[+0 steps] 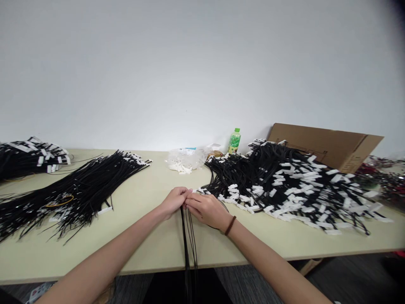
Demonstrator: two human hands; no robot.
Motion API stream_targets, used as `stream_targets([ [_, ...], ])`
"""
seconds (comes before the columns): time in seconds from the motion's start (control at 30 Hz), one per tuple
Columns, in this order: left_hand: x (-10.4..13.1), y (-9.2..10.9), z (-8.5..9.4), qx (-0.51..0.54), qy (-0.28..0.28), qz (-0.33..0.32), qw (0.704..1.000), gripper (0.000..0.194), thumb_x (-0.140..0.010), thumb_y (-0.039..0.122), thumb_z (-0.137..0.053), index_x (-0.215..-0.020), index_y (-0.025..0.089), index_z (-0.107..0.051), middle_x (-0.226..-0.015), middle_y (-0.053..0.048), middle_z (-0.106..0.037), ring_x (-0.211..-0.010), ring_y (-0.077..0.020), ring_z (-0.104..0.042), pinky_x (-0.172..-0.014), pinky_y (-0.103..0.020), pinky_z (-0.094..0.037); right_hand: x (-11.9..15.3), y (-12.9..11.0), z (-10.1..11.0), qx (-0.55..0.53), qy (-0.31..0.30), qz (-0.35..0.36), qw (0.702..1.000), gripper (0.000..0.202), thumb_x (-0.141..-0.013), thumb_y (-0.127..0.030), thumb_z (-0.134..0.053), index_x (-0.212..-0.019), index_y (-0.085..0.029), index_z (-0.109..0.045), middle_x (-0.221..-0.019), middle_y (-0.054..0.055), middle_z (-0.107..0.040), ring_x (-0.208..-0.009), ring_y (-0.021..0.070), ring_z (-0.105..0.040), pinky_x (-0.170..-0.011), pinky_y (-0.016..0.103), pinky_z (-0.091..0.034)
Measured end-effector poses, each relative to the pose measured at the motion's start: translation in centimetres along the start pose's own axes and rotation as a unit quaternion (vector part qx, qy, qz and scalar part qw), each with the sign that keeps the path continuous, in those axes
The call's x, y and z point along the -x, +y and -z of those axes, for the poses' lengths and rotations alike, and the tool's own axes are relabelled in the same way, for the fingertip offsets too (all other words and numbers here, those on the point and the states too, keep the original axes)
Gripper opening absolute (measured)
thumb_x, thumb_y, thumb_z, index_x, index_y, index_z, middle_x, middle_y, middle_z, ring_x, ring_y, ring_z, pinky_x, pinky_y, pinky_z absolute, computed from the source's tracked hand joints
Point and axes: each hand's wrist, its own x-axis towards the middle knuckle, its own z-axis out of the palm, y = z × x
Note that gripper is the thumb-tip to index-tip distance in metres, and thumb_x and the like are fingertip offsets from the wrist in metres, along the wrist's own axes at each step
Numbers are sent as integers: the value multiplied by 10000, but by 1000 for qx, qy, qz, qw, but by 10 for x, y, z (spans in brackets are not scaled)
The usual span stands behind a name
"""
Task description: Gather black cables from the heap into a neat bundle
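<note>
My left hand (pixel 175 201) and my right hand (pixel 207 209) meet at the middle of the pale table (pixel 152 245), fingertips together. Both pinch the top ends of a thin bundle of black cables (pixel 189 240) that runs from my fingers toward me and hangs over the table's front edge. A dark band circles my right wrist. Just right of my hands lies a big heap of black cables with white connectors (pixel 294 185).
A spread pile of black cables (pixel 72 190) lies left, another stack (pixel 28 156) at the far left. A clear bag of white connectors (pixel 185 160) and a green bottle (pixel 234 141) stand by the wall. An open cardboard box (pixel 329 145) sits back right.
</note>
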Motion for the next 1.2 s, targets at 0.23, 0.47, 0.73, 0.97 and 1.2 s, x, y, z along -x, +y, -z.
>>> stream_targets([
  [0.23, 1, 3, 0, -1, -2, 13, 1000, 374, -699, 518, -498, -589, 161, -473, -482, 32, -456, -467, -107, -420, -482, -234, -302, 0, 1, -2, -7, -3, -3, 1000, 183, -883, -211, -369, -911, -168, -544, -945, 38, -594, -792, 134, -562, -639, 243, -429],
  [0.47, 2, 5, -1, -6, 0, 8, 1000, 376, -688, 515, -503, -557, 165, -460, -462, 35, -445, -459, -103, -405, -474, -229, -292, 1, 1, -1, -17, -7, -4, 1000, 175, -876, -198, -377, -906, -162, -545, -936, 45, -589, -810, 134, -559, -653, 236, -432],
  [0.73, 2, 5, -1, -26, -2, 5, 1000, 367, -702, 502, -492, -551, 171, -442, -466, 38, -429, -463, -107, -401, -477, -235, -289, 1, 1, -1, -19, -16, -8, 1000, 162, -874, -198, -382, -886, -169, -541, -907, 45, -583, -790, 126, -556, -637, 228, -422],
  [0.97, 1, 4, -1, -8, -13, -2, 1000, 352, -712, 484, -492, -570, 165, -455, -475, 41, -423, -470, -100, -383, -474, -227, -279, 1, 0, -2, -9, 1, -1, 1000, 181, -886, -206, -365, -892, -167, -541, -886, 44, -591, -783, 130, -558, -657, 240, -426],
  [1.2, 2, 6, 1, 24, -18, 14, 999, 378, -692, 514, -517, -581, 156, -465, -472, 50, -412, -462, -87, -364, -477, -226, -269, 2, -1, 0, -8, 22, -5, 1000, 180, -868, -163, -367, -864, -168, -547, -887, 46, -608, -747, 134, -570, -634, 250, -442],
])
